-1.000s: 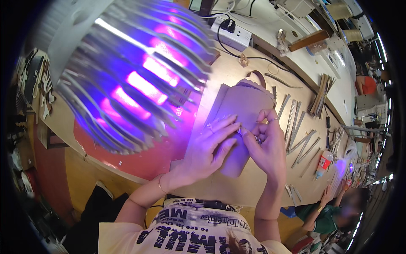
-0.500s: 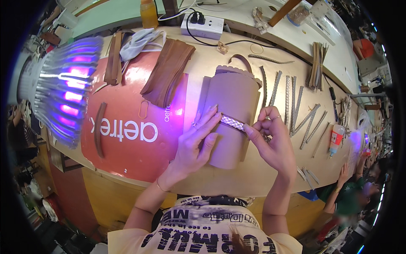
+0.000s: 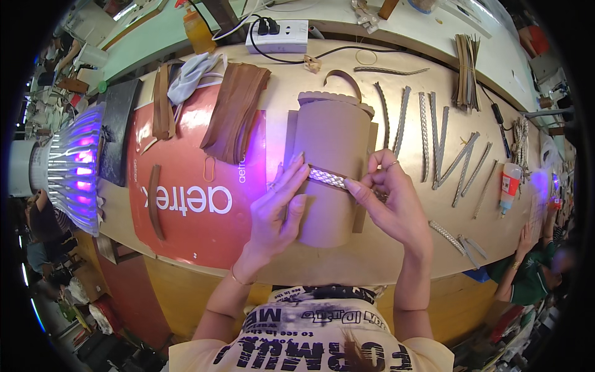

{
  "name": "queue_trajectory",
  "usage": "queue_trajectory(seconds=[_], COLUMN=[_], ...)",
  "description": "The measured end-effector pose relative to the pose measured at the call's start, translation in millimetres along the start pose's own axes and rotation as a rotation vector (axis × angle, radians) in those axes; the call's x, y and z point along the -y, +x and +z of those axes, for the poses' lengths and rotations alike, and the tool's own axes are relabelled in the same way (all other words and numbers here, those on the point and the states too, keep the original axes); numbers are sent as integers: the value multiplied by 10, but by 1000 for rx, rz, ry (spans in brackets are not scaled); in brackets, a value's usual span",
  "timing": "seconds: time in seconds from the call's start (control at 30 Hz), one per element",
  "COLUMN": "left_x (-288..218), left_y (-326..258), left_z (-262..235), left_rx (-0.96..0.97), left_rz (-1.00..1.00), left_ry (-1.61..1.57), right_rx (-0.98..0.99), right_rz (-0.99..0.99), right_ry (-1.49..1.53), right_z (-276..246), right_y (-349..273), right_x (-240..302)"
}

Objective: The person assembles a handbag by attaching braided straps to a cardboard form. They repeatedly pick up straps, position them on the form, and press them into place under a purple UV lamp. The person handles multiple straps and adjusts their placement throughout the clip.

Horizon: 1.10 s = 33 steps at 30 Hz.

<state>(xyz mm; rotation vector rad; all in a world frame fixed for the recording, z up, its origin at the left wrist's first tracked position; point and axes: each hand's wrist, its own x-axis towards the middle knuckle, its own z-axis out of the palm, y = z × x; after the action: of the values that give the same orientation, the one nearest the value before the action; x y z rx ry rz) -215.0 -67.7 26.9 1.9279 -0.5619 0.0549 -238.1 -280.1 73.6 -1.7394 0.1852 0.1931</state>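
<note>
A short silvery braided strip [image 3: 327, 178] on a brown backing lies across a tall brown leather piece [image 3: 331, 158] on the wooden bench. My left hand [image 3: 279, 208] lies flat on the leather, its fingertips pressing the strip's left end. My right hand [image 3: 392, 199] pinches the strip's right end between thumb and fingers; a ring shows on one finger.
Several braided strips [image 3: 434, 139] lie spread to the right, beside a small glue bottle [image 3: 509, 183]. A red board [image 3: 198, 186] with brown leather pieces [image 3: 235, 111] lies left. A purple-lit lamp [image 3: 74, 167] hangs at far left. A power strip [image 3: 279, 36] sits behind. Another person's hand [image 3: 528, 239] works at right.
The view shifted, so the purple lamp went from filling the upper left to the far left edge. Both hands stay on the braided strip over the leather piece.
</note>
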Motion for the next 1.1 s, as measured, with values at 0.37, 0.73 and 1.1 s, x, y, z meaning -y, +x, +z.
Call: queue_trajectory(seconds=[0.37,0.73,1.1], left_x=[-4,-8,13], left_y=[-9,-27,-63], left_z=[22,30,38], left_rx=[-7,3,-3], left_rz=[-19,-36,-69], left_ry=[-12,33,17], right_rx=[-73,0,-118], right_rz=[154,187,192], right_ry=[-20,62,116], right_z=[-93,-123,-2], right_y=[-135,-94,-83], right_x=[-238,-358,-641])
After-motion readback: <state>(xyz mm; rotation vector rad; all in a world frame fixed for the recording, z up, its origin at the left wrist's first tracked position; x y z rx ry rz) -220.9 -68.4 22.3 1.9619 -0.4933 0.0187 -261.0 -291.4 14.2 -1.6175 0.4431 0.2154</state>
